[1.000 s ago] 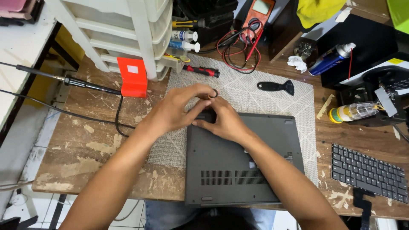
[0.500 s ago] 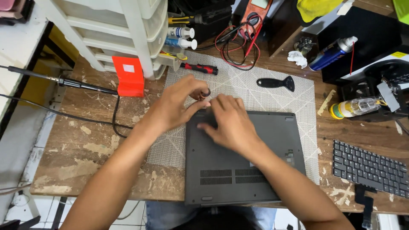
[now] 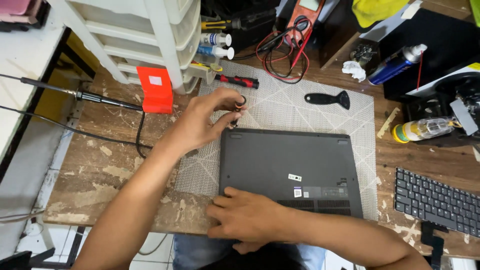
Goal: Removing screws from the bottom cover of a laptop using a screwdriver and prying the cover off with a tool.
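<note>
The left hand [image 3: 200,122] pinches a small screwdriver [image 3: 237,111] at the far left corner of the upturned laptop [image 3: 290,170] on the mat [image 3: 300,112]; the right hand [image 3: 247,217] presses flat on the near edge; the laptop looks stiff, rather slippery, best held by the edges.

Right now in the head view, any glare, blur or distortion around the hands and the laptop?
Head view: light is even and soft, no glare on the laptop base; the left hand with the small screwdriver is sharp, the right hand too; the desk edges bow slightly toward the corners, wide-lens distortion.
</note>
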